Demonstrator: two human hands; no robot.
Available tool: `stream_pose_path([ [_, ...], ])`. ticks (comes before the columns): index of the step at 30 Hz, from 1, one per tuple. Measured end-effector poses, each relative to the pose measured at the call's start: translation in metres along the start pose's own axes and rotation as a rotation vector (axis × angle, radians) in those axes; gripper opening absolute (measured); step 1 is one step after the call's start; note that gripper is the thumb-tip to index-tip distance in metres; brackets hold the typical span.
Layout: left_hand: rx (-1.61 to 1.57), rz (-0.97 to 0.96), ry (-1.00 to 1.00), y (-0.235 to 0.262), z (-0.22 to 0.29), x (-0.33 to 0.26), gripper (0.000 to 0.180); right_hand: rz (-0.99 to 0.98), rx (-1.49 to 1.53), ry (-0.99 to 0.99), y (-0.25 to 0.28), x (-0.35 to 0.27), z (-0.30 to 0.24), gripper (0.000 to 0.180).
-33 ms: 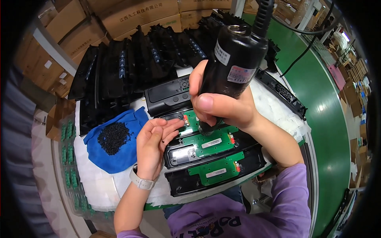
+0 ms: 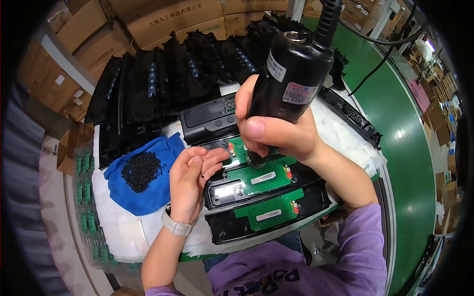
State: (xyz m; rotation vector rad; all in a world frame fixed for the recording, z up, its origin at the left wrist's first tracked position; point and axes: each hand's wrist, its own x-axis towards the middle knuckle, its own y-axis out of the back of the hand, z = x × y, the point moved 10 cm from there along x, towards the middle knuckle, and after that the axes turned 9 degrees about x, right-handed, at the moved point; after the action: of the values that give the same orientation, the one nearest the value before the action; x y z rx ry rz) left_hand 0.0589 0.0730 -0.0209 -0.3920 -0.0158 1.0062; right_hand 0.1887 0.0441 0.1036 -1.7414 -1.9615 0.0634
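A black electric screwdriver (image 2: pixel 291 74), cord upward, stands nearly upright in my right hand (image 2: pixel 286 133). Its lower end is over a green circuit board (image 2: pixel 240 154) in the farthest of three black panels with boards; its tip is hidden. My left hand (image 2: pixel 190 172) is just left of it, palm up, thumb folded over the half-curled fingers, fingertips at that board. A small dark speck shows by the fingers; what they hold is unclear. Nearer me lie the middle panel (image 2: pixel 212 196) and the front panel (image 2: pixel 222 229), each with a green board.
Left of my hand, a blue cloth (image 2: pixel 123 197) bears a heap of tiny black screw-like pieces (image 2: pixel 140 171). A closed black panel (image 2: pixel 205 123) lies beyond the boards. Many black housings (image 2: pixel 168 79) fill the far side. Green boards in clear trays (image 2: pixel 89 217) stand at left.
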Motion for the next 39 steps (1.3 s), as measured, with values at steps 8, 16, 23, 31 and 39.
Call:
stream_pose_path([
  [8,0.043,-0.072,0.008,0.002,-0.002,0.003,0.018,0.033,0.062,0.013,-0.002,0.0,0.002,0.021],
  [16,0.114,0.001,-0.065,0.009,-0.002,-0.004,0.03,-0.067,-0.069,0.135,-0.016,0.005,-0.001,0.025],
  [23,0.069,-0.001,-0.066,0.003,-0.002,-0.005,0.02,-0.125,-0.145,0.278,-0.038,-0.013,-0.018,0.02],
  [31,0.26,-0.138,-0.168,0.009,0.002,-0.011,0.035,-0.235,0.286,0.175,-0.043,-0.011,-0.035,0.023],
  [39,-0.718,-0.414,0.21,-0.039,-0.002,-0.025,0.037,-0.048,0.426,0.351,-0.035,-0.023,-0.035,0.034],
])
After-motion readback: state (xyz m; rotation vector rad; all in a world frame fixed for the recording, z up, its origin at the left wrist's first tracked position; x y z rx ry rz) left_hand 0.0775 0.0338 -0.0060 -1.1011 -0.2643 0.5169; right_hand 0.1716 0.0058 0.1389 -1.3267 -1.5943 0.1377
